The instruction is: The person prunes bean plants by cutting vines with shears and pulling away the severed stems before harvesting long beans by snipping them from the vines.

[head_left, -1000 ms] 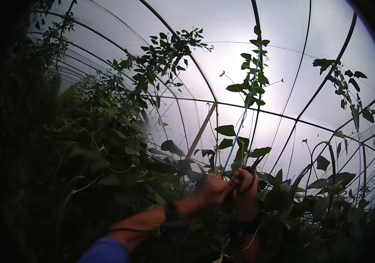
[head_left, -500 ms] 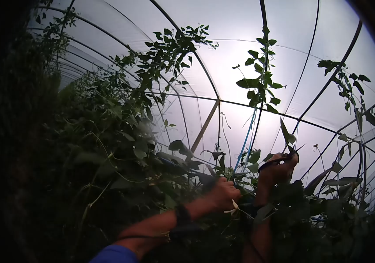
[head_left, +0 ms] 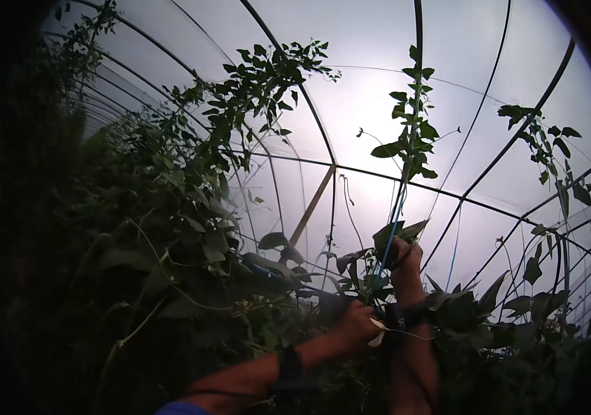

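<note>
My right hand (head_left: pixel 408 265) is raised among the vine tops, closed around scissors (head_left: pixel 400 261); only a bit of their dark handle shows. Broad green leaves (head_left: pixel 388 236) are right at its fingertips, beside a blue string (head_left: pixel 391 243) that runs upward. Lower and to the left, my left hand (head_left: pixel 357 325) is a fist within the foliage. What it grips, if anything, is hidden by leaves and dim light. A pale, withered leaf (head_left: pixel 377 333) hangs just right of it. Both wrists wear dark bands.
Dense climbing vines (head_left: pixel 171 242) fill the left side. A leafy vine (head_left: pixel 413 131) climbs a line overhead. Dark hoops and a crossbar (head_left: pixel 371 171) carry the translucent plastic roof (head_left: pixel 364 104). A wooden brace (head_left: pixel 312 205) slants down from the crossbar. More foliage (head_left: pixel 530 304) stands at right.
My right hand has moved left and inward to the leaves by the blue string; the scissors, plain to see before, are now mostly hidden. My left hand has dropped slightly.
</note>
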Demonstrator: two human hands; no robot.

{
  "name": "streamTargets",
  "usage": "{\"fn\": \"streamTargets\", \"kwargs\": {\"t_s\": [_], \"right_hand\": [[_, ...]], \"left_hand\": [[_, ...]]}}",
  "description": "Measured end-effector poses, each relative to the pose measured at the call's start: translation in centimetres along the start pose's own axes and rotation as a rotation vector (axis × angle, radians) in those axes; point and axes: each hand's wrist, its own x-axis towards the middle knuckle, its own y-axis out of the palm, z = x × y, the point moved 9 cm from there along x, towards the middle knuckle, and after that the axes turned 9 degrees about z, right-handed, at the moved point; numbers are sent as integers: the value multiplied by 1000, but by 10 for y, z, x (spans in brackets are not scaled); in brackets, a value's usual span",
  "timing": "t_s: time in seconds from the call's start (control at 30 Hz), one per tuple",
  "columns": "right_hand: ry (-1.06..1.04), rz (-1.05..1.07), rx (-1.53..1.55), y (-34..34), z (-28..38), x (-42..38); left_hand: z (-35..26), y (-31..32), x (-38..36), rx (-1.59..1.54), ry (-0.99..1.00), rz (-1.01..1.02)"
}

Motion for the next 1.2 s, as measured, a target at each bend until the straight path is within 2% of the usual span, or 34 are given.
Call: {"fn": "streamTargets", "kwargs": {"t_s": [0.03, 0.07, 0.1, 0.13, 0.2, 0.27, 0.3, 0.33, 0.4, 0.43, 0.47, 0.5, 0.57, 0.6, 0.67, 0.7, 0.73, 0.8, 0.83, 0.87, 0.93, 0.97, 1.03, 1.07, 1.13, 1.17, 1.2], "right_hand": [[-27, 79, 204, 4, -3, 1], [-26, 73, 201, -2, -9, 5], [-37, 95, 297, -6, -16, 11], [-46, 118, 392, -1, -17, 10], [-59, 70, 377, -6, -20, -2], [-21, 293, 647, 2, -32, 3], [-158, 216, 179, -6, -34, 8], [-145, 209, 176, -8, -39, 4], [-25, 341, 469, 9, -36, -10], [100, 105, 500, 11, -32, -17], [112, 97, 505, 11, -34, -15], [70, 76, 486, 8, -34, -15], [-38, 97, 419, 1, -37, -9], [-41, 80, 466, 3, -35, -11], [-16, 80, 437, 2, -41, -9], [-16, 33, 423, 0, -41, -13], [6, 33, 416, -2, -46, -14], [-79, -46, 141, 1, -19, -29], [-323, 70, -84, -9, -35, -6], [-302, 5, -114, -12, -37, -5], [-311, 4, 35, -9, -47, -3], [-324, 8, 38, 0, -30, -12], [-94, -61, 246, 4, -23, -27], [-113, -64, 243, 6, -21, -28], [-201, -56, 252, 7, -15, -30], [-295, -91, 60, 7, -5, -34], [-309, -93, 54, 9, -2, -37]], "left_hand": [[0, 5, 0, 0, -6, 43], [0, 10, -1, 0, -12, 90], [-1, 0, -1, -56, -14, -44], [2, 3, -2, -62, -19, -39], [2, 10, -7, -26, 39, -28], [6, 6, -9, -106, 43, -108], [8, 8, -10, -77, 35, -113], [11, 10, -10, -47, 24, -115], [8, -9, -4, -109, 32, -90], [11, -19, -2, -185, -7, -132], [14, -28, -1, -260, -45, -166], [20, -36, 1, -370, -73, -211], [27, -51, 8, -343, -125, -264], [32, -56, 13, -302, -154, -267], [50, -64, 26, -248, -366, -226], [58, -71, 35, -257, -380, -289], [74, -70, 45, -379, -461, -264], [97, -75, 66, -452, -546, -263], [106, -74, 77, -427, -549, -256], [118, -71, 87, -397, -549, -249], [137, -63, 107, -376, -568, -205], [146, -57, 114, -365, -626, -200], [159, -45, 130, -398, -698, -159], [167, -38, 137, -492, -717, -176], [183, -34, 146, -482, -789, -314], [190, -30, 153, -588, -781, -344], [197, -19, 160, -756, -799, -308]]}}
